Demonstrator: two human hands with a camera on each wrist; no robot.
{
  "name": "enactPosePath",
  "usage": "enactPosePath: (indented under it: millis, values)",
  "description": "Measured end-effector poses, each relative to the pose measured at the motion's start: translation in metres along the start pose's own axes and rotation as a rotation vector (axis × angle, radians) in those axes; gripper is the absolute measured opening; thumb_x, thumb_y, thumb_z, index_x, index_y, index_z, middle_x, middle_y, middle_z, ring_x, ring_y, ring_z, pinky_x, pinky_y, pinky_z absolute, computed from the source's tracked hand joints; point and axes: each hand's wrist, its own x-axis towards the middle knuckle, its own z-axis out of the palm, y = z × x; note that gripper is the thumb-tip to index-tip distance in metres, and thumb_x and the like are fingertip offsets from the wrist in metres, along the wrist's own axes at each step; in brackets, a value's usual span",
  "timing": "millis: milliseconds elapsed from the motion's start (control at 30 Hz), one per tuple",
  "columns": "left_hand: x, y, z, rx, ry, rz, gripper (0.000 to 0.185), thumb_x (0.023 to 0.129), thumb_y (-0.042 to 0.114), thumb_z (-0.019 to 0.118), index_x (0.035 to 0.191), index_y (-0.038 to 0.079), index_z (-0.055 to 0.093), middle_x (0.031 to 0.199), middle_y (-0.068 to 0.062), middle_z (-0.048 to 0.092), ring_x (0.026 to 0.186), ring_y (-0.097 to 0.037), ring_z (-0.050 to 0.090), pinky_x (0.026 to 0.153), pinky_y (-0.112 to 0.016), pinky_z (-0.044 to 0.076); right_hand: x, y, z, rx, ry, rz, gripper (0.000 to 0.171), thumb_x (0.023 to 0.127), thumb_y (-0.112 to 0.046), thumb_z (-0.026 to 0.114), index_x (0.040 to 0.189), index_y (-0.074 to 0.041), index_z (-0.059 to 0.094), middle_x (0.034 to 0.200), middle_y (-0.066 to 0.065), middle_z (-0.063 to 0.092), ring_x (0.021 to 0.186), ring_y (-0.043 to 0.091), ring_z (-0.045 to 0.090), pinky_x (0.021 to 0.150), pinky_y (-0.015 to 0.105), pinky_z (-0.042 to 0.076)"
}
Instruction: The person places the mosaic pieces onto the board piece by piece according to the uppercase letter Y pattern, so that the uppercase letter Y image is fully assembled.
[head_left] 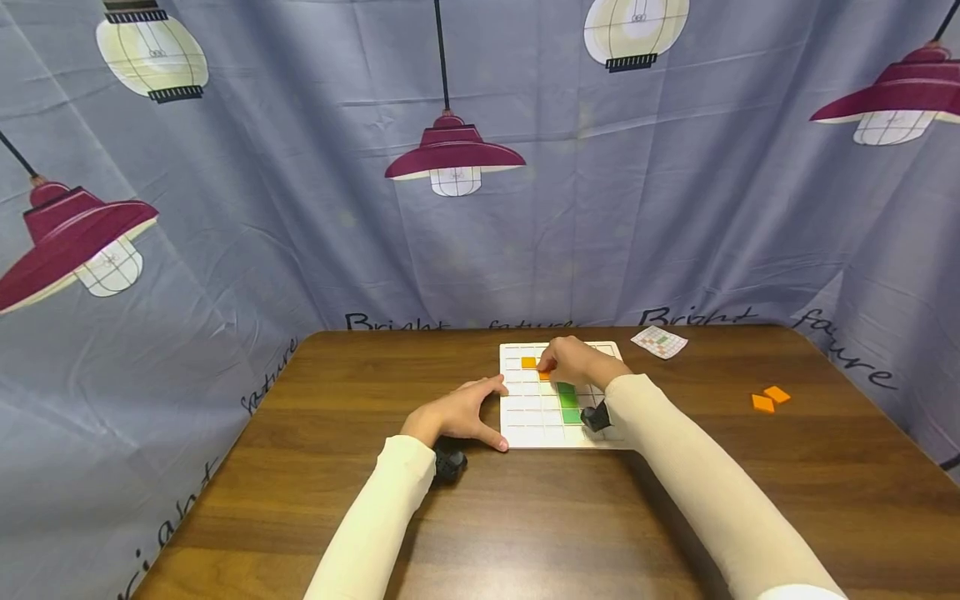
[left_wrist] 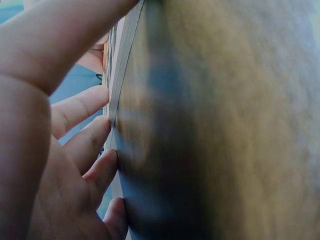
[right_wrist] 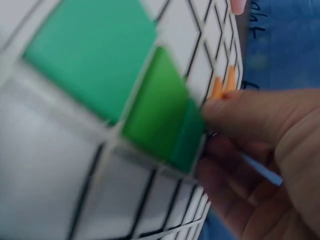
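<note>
A white grid board (head_left: 525, 435) lies on the table. My left hand (head_left: 463, 410) rests at its left edge, thumb and fingers spread, with fingertips right at the rim in the left wrist view. Over the upper middle of the board, my right hand (head_left: 573, 360) has curled fingers, pinching at an orange tile (head_left: 544, 376) that it partly covers. Just beyond, another orange tile (head_left: 528, 362) sits in a square. Green tiles (head_left: 571, 416) form a column nearer me; in the right wrist view a bright green tile (right_wrist: 157, 100) lies between two teal-green ones.
Two loose orange tiles (head_left: 763, 403) lie on the wooden table (head_left: 337, 392) at the right. A small card (head_left: 660, 342) printed with a coloured grid is behind the board, to its right. A patterned curtain (head_left: 525, 250) hangs behind the table.
</note>
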Motion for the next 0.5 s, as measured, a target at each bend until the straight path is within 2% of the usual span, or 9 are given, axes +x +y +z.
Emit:
enactPosePath:
  millis: [167, 333, 500]
  values:
    - [0.000, 0.001, -0.002, -0.008, -0.007, -0.011, 0.082, 0.059, 0.057, 0.078, 0.128, 0.029, 0.042, 0.154, 0.006, 0.016, 0.141, -0.018, 0.018, 0.111, -0.044, 0.026, 0.004, -0.011, -0.005, -0.057, -0.012, 0.091, 0.025, 0.075, 0.004, 0.065, 0.092, -0.013, 0.071, 0.094, -0.001, 0.068, 0.088, 0.014, 0.058, 0.081, 0.031, 0.050]
    - [0.001, 0.001, 0.000, -0.008, -0.018, -0.017, 0.083, 0.059, 0.056, 0.078, 0.128, 0.028, 0.042, 0.154, 0.006, 0.017, 0.141, -0.018, 0.018, 0.111, -0.044, 0.026, 0.004, -0.020, -0.003, -0.111, -0.025, 0.163, 0.022, 0.079, 0.004, 0.061, 0.084, -0.016, 0.070, 0.090, -0.003, 0.066, 0.085, 0.015, 0.057, 0.079, 0.032, 0.049]
    - [0.000, 0.000, 0.000, -0.013, -0.009, -0.015, 0.084, 0.058, 0.056, 0.078, 0.128, 0.027, 0.042, 0.154, 0.007, 0.017, 0.140, -0.017, 0.019, 0.110, -0.043, 0.027, 0.007, -0.024, -0.004, -0.120, -0.023, 0.180, 0.020, 0.083, 0.001, 0.060, 0.082, -0.016, 0.070, 0.090, -0.001, 0.067, 0.086, 0.015, 0.059, 0.080, 0.033, 0.049]
